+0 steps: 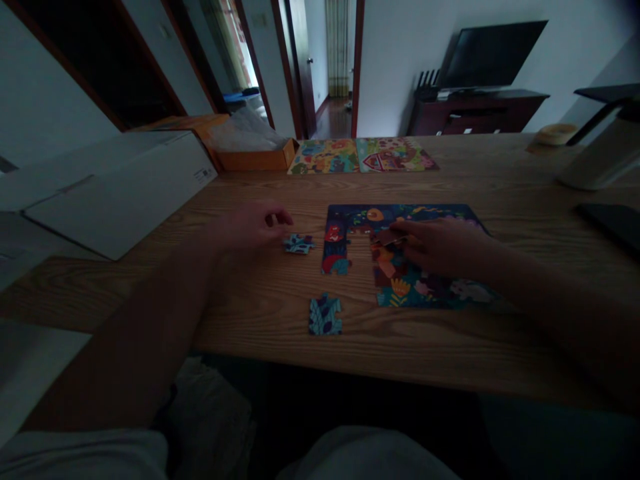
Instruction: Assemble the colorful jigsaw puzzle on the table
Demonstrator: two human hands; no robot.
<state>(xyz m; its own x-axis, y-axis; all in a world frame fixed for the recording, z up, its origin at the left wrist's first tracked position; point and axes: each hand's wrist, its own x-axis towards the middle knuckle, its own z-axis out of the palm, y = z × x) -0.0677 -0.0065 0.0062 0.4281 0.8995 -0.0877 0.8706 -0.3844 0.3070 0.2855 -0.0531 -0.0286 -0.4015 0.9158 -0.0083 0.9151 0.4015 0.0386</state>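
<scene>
Wooden table [260,337] keeps everything within reach: one loose jigsaw piece [325,315] lies just below the part-built puzzle [400,217], another loose piece [299,244] left of it beside the loosely curled left hand [247,227]; the right hand [440,248] pinches a brown piece [389,237] over the puzzle's gap.

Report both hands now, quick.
Left hand: open, fingers loosely curled, holding nothing.
Right hand: closed, holding a jigsaw puzzle piece.
</scene>
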